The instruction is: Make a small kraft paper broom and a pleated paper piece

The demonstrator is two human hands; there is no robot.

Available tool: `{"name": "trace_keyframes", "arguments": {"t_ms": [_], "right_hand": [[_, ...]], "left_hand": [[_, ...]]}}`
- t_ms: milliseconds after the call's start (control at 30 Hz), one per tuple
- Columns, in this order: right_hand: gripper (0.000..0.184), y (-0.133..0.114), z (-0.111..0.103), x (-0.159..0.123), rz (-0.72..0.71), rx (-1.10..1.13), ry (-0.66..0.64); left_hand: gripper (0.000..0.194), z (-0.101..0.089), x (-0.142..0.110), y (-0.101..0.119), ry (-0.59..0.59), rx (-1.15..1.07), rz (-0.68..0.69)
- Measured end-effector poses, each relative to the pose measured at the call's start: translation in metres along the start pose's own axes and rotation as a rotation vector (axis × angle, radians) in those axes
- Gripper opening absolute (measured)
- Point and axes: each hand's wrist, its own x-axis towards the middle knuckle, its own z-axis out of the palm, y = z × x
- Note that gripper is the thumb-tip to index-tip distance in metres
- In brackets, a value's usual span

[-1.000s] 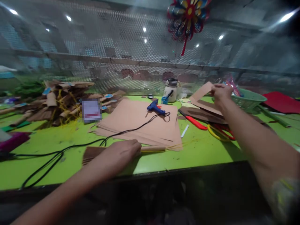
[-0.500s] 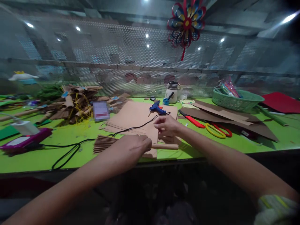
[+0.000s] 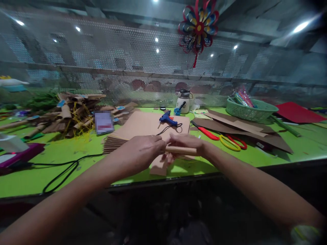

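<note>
The fan (image 3: 115, 143) and its roll (image 3: 181, 150) have shifted nearer the glue gun (image 3: 168, 118) since the earlier frame; the right hand (image 3: 188, 142) now reaches around the roll. The left hand (image 3: 146, 147) grasps the roll, pleats at its 9 o'clock. The right curls about the roll at 3; whether it clasps the strip (image 3: 158, 166), at 5, I can't tell. The gun lies on sheets (image 3: 144, 119) at 1, scissors (image 3: 211, 134) at 2.

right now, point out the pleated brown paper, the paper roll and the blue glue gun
Pleated brown paper (image 3: 113, 143): head view, on its fanned folds.
Paper roll (image 3: 182, 150): head view, on its side, along the exposed length.
Blue glue gun (image 3: 168, 119): head view, on its body.
</note>
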Motion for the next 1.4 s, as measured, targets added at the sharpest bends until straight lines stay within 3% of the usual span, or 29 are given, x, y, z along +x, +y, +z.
{"name": "trace_keyframes", "arguments": {"t_ms": [100, 200, 333, 533, 867, 1000, 1267, 1333, 1400], "right_hand": [[0.055, 0.007, -0.003, -0.015, 0.136, -0.034, -0.019], [0.052, 0.012, -0.021, -0.031, 0.169, -0.256, 0.034], [0.041, 0.015, -0.038, -0.048, 0.137, -0.578, 0.208], [0.040, 0.022, -0.030, -0.064, 0.220, -0.712, 0.350], [0.038, 0.035, -0.060, -0.099, 0.358, -0.706, 0.387], [0.037, 0.035, -0.060, -0.098, 0.406, -0.815, 0.350], [0.031, 0.030, -0.062, -0.095, 0.471, -1.016, 0.273], [0.022, 0.026, -0.051, -0.095, 0.444, -1.224, 0.390], [0.016, 0.021, -0.026, -0.091, 0.280, -1.531, 0.612]], "left_hand": [[0.023, -0.001, -0.005, -0.004, -0.055, 0.036, 0.018], [0.025, 0.003, -0.008, -0.009, -0.118, 0.004, -0.013], [0.028, 0.023, -0.009, -0.018, -0.168, -0.099, -0.054], [0.032, 0.054, -0.015, -0.022, -0.156, -0.077, -0.107], [0.029, 0.070, -0.022, -0.020, -0.041, -0.064, -0.079], [0.027, 0.074, -0.023, -0.021, -0.006, -0.079, -0.075], [0.027, 0.072, -0.024, -0.021, -0.041, -0.040, -0.059], [0.027, 0.073, -0.023, -0.022, -0.046, -0.041, -0.035], [0.027, 0.076, -0.022, -0.024, -0.047, -0.047, -0.005]]}}
